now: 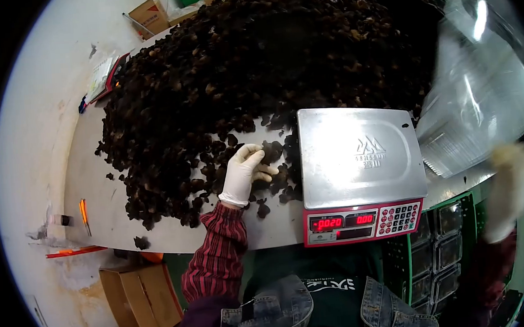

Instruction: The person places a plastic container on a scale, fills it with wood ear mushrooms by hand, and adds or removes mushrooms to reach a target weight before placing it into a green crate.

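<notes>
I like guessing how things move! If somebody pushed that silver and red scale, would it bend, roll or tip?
The scale probably wouldn't bend, because its flat, shiny top looks like metal. It likely wouldn't roll or tip easily, since it sits low and wide on the table. That smooth top might feel slippery.

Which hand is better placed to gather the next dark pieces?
Probably the left hand: it's right among the dark pieces. The right hand is across the scale, near the clear plastic.
</notes>
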The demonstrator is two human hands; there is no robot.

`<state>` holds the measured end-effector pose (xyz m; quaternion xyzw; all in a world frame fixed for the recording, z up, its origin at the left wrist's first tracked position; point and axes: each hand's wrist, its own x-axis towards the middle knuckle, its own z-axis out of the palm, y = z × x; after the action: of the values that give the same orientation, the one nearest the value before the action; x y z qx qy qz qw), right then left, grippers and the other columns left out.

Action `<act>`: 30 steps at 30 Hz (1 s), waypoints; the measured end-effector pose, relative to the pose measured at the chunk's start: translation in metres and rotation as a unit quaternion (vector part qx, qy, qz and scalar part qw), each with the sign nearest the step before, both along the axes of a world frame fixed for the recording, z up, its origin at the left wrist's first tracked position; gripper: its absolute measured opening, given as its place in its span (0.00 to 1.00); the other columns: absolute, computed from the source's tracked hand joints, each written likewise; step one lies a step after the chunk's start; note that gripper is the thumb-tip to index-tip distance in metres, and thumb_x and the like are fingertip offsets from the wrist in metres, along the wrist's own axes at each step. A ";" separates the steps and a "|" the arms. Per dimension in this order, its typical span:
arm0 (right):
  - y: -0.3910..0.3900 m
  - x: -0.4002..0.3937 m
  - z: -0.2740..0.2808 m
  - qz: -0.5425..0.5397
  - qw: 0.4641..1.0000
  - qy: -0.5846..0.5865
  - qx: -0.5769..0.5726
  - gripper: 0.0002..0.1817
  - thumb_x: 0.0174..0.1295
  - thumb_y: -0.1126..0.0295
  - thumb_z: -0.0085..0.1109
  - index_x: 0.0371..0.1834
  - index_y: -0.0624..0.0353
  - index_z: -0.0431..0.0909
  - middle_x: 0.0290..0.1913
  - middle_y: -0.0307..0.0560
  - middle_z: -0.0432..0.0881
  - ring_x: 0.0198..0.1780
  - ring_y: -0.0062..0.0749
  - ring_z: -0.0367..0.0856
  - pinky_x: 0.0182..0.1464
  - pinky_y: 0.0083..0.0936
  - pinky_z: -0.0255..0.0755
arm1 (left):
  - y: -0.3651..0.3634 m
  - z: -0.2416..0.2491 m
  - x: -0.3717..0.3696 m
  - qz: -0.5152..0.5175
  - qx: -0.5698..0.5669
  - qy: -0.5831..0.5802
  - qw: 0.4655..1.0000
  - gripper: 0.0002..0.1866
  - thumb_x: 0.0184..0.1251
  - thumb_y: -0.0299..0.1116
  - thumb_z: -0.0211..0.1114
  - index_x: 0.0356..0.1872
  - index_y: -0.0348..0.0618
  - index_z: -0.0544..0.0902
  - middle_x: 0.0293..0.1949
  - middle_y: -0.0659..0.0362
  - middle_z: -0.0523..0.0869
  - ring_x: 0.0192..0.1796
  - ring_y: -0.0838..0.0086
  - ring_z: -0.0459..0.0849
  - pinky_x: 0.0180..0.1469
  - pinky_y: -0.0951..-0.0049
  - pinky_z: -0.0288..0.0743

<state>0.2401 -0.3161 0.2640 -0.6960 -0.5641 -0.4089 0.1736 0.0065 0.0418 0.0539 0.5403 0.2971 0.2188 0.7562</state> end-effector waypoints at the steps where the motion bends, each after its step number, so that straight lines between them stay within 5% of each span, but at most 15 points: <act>1: 0.004 -0.021 -0.032 -0.064 0.988 0.034 -0.136 0.06 0.58 0.76 0.59 0.38 0.57 0.80 0.32 0.46 0.76 0.34 0.39 0.76 0.36 0.34 0.71 | -0.001 -0.004 -0.004 -0.003 -0.119 -0.051 0.992 0.06 0.71 0.29 0.59 0.45 0.41 0.77 0.42 0.56 0.82 0.34 0.65 0.87 0.32 0.73 0.80; 2: 0.015 -0.042 -0.066 -0.097 0.972 0.083 -0.199 0.10 0.56 0.79 0.57 0.40 0.55 0.81 0.31 0.45 0.76 0.34 0.40 0.75 0.36 0.34 0.70 | 0.002 -0.016 -0.008 -0.017 -0.158 -0.064 0.985 0.07 0.72 0.31 0.58 0.47 0.47 0.75 0.45 0.58 0.82 0.40 0.58 0.87 0.34 0.71 0.80; 3: 0.025 -0.052 -0.092 -0.090 0.945 0.164 -0.268 0.05 0.58 0.72 0.60 0.38 0.56 0.82 0.31 0.45 0.78 0.33 0.42 0.76 0.35 0.36 0.71 | 0.001 -0.022 -0.010 -0.015 -0.157 -0.065 0.985 0.07 0.72 0.31 0.58 0.47 0.47 0.75 0.45 0.58 0.82 0.40 0.58 0.87 0.34 0.71 0.80; 6: 0.045 -0.057 -0.127 0.019 0.896 0.218 -0.387 0.12 0.63 0.61 0.58 0.36 0.61 0.79 0.27 0.50 0.75 0.31 0.43 0.76 0.34 0.38 0.73 | -0.005 -0.028 -0.014 0.013 -0.281 -0.117 0.953 0.07 0.71 0.29 0.59 0.48 0.49 0.76 0.45 0.59 0.83 0.49 0.57 0.85 0.44 0.68 0.81; 9: 0.048 -0.067 -0.125 0.003 0.919 0.237 -0.316 0.16 0.59 0.60 0.65 0.41 0.61 0.80 0.25 0.48 0.73 0.28 0.42 0.74 0.32 0.37 0.70 | -0.007 -0.036 -0.016 0.004 -0.293 -0.166 0.942 0.07 0.70 0.26 0.59 0.47 0.46 0.77 0.46 0.56 0.82 0.49 0.60 0.84 0.47 0.67 0.80; 11: 0.048 -0.076 -0.113 -0.002 0.975 0.209 -0.072 0.20 0.53 0.61 0.72 0.45 0.61 0.81 0.22 0.44 0.72 0.26 0.38 0.73 0.29 0.33 0.68 | -0.011 -0.039 -0.014 0.010 -0.283 -0.173 0.943 0.11 0.66 0.21 0.62 0.47 0.45 0.77 0.44 0.55 0.83 0.48 0.62 0.85 0.49 0.68 0.80; 12: 0.050 -0.080 -0.110 0.009 0.972 0.230 -0.046 0.26 0.48 0.66 0.77 0.51 0.60 0.80 0.20 0.41 0.70 0.24 0.34 0.72 0.27 0.30 0.67 | -0.016 -0.036 -0.014 0.019 -0.263 -0.163 0.951 0.11 0.65 0.19 0.62 0.46 0.44 0.77 0.44 0.54 0.83 0.47 0.62 0.85 0.49 0.68 0.81; 15: 0.070 -0.102 -0.114 0.028 0.949 0.310 -0.051 0.33 0.49 0.57 0.76 0.57 0.61 0.77 0.20 0.44 0.72 0.23 0.34 0.74 0.25 0.29 0.67 | -0.041 -0.013 -0.012 0.000 -0.214 -0.153 0.965 0.11 0.62 0.16 0.62 0.44 0.39 0.78 0.45 0.51 0.84 0.47 0.64 0.85 0.50 0.67 0.83; 17: 0.100 -0.128 -0.094 -0.002 0.888 0.436 -0.145 0.41 0.51 0.48 0.72 0.63 0.64 0.72 0.23 0.47 0.75 0.22 0.38 0.75 0.26 0.32 0.69 | -0.063 -0.006 -0.012 -0.019 -0.202 -0.170 0.964 0.11 0.62 0.14 0.61 0.42 0.40 0.80 0.48 0.51 0.85 0.48 0.62 0.86 0.50 0.68 0.83; 18: 0.114 -0.132 -0.101 0.018 0.914 0.382 -0.134 0.47 0.51 0.41 0.68 0.67 0.66 0.68 0.24 0.50 0.77 0.24 0.42 0.77 0.28 0.34 0.72 | -0.077 0.007 -0.012 -0.023 -0.180 -0.176 0.968 0.11 0.62 0.13 0.61 0.42 0.39 0.80 0.50 0.51 0.84 0.48 0.63 0.86 0.51 0.68 0.83; 22: 0.148 -0.134 -0.137 0.129 0.923 0.352 -0.085 0.27 0.55 0.75 0.67 0.59 0.65 0.72 0.32 0.51 0.77 0.31 0.44 0.79 0.32 0.33 0.74 | -0.097 0.043 -0.020 -0.063 -0.120 -0.193 0.972 0.12 0.62 0.12 0.60 0.46 0.34 0.81 0.53 0.49 0.83 0.49 0.69 0.85 0.52 0.68 0.83; 23: 0.149 -0.132 -0.134 0.133 0.923 0.352 -0.086 0.27 0.55 0.75 0.67 0.59 0.65 0.72 0.32 0.51 0.77 0.31 0.44 0.79 0.32 0.33 0.74 | -0.097 0.055 -0.022 -0.051 -0.110 -0.166 0.979 0.13 0.63 0.12 0.59 0.47 0.33 0.81 0.52 0.48 0.83 0.49 0.70 0.85 0.52 0.69 0.83; 26: 0.145 -0.117 -0.125 0.077 0.934 0.348 0.001 0.18 0.54 0.80 0.66 0.49 0.66 0.77 0.32 0.52 0.77 0.30 0.43 0.79 0.34 0.33 0.74 | -0.045 0.052 -0.045 0.062 0.225 -0.105 0.967 0.16 0.63 0.11 0.54 0.47 0.35 0.83 0.51 0.51 0.84 0.47 0.71 0.85 0.50 0.72 0.81; 28: 0.142 -0.098 -0.126 0.030 0.919 0.393 0.021 0.11 0.55 0.76 0.68 0.40 0.64 0.78 0.31 0.52 0.78 0.31 0.44 0.79 0.34 0.34 0.73 | 0.015 0.027 -0.078 0.197 0.460 0.032 0.866 0.18 0.62 0.10 0.50 0.46 0.36 0.84 0.48 0.54 0.86 0.46 0.72 0.84 0.49 0.73 0.79; 30: 0.130 -0.078 -0.129 -0.011 0.901 0.433 -0.030 0.10 0.57 0.72 0.68 0.35 0.63 0.77 0.31 0.54 0.78 0.31 0.44 0.79 0.34 0.36 0.72 | 0.089 -0.013 -0.124 0.205 0.516 0.163 0.815 0.12 0.63 0.19 0.58 0.45 0.39 0.85 0.48 0.51 0.86 0.46 0.60 0.86 0.52 0.67 0.79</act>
<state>0.1624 -0.1860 0.1346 -0.8154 -0.4378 -0.0517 0.3752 -0.1175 0.1306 0.0413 0.8058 0.3634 0.3987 0.2441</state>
